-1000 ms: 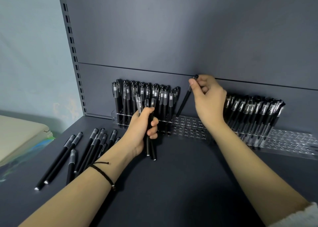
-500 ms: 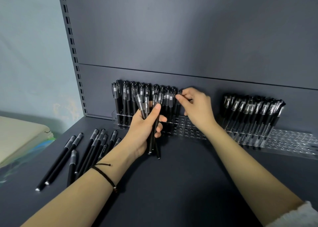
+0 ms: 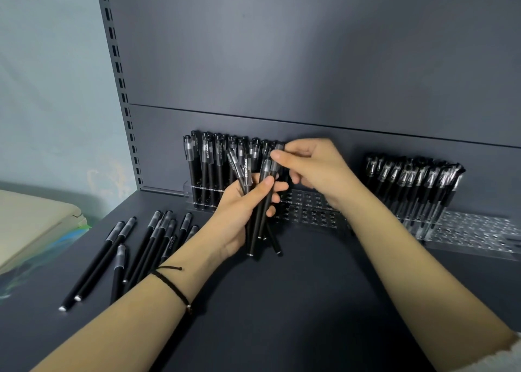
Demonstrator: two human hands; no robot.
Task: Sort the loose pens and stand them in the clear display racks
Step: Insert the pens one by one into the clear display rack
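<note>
Our left hand [image 3: 239, 213] grips a bunch of pens [image 3: 255, 232]; our right hand [image 3: 315, 168] seems to pinch one pen [image 3: 274, 166] by its cap, before the rack [image 3: 310, 212].

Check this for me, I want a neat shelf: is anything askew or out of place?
Yes. The loose pens lie criss-crossed on the shelf at left, not yet racked. The racked pens in the right rack tilt at mixed angles, while those in the left rack stand fairly straight. Nothing looks damaged.
</note>
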